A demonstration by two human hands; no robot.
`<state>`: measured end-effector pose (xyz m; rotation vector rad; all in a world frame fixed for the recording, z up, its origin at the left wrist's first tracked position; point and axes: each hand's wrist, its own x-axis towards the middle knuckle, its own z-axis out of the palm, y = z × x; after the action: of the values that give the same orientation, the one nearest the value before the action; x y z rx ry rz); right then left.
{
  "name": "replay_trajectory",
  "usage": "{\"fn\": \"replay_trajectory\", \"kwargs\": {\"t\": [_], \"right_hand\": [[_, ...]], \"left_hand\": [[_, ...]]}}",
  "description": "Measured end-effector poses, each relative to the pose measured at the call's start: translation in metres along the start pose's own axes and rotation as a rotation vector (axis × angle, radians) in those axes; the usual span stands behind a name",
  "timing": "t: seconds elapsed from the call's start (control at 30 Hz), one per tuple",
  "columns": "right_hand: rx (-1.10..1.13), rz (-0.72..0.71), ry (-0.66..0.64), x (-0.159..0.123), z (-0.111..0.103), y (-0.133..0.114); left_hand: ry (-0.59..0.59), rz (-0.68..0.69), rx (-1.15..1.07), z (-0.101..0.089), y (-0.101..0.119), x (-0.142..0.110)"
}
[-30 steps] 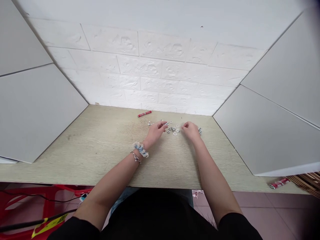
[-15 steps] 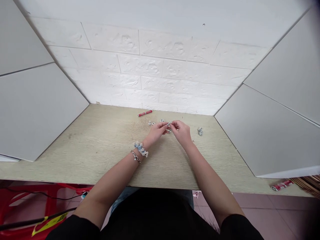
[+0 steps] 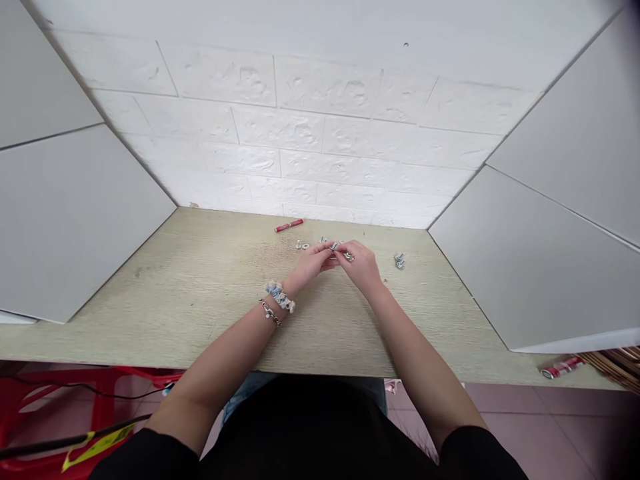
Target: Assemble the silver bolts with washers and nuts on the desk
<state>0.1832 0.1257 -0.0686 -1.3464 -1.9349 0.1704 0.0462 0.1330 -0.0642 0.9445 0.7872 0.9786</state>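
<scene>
Left hand (image 3: 313, 262) and right hand (image 3: 361, 263) meet above the pale wood-grain surface (image 3: 200, 287), the fingers of both pinched nearly closed on one small silver metal bolt (image 3: 334, 247) held between them, just above the scattered silver washers (image 3: 302, 246).

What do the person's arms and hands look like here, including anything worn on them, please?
Both forearms are bare below short black sleeves. The left wrist carries a blue-and-white fabric scrunchie and a thin metal chain bracelet. The left hand and right hand wear no gloves.
</scene>
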Motion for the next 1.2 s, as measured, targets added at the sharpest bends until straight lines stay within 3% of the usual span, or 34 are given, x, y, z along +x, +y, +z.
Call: {"fn": "replay_trajectory", "kwargs": {"t": [0.43, 0.6, 0.67, 0.8, 0.97, 1.2], "right_hand": [[0.104, -0.058, -0.063, 0.001, -0.005, -0.004], [0.087, 0.152, 0.108, 0.007, -0.013, 0.011], [0.043, 0.230, 0.112, 0.008, -0.014, 0.020], [-0.084, 0.261, -0.018, 0.007, -0.009, 0.033], [-0.218, 0.152, -0.204, 0.001, 0.005, 0.029], [-0.286, 0.117, -0.303, -0.001, 0.011, 0.024]], "left_hand": [[-0.030, 0.032, 0.025, -0.007, -0.004, 0.003], [0.040, -0.032, -0.098, -0.005, 0.000, 0.001], [0.043, -0.046, -0.127, -0.005, 0.002, 0.001], [0.034, -0.049, -0.141, -0.006, 0.002, 0.001], [0.070, -0.035, -0.124, -0.007, 0.002, 0.002], [0.124, -0.044, -0.051, -0.008, 0.003, 0.001]]}}
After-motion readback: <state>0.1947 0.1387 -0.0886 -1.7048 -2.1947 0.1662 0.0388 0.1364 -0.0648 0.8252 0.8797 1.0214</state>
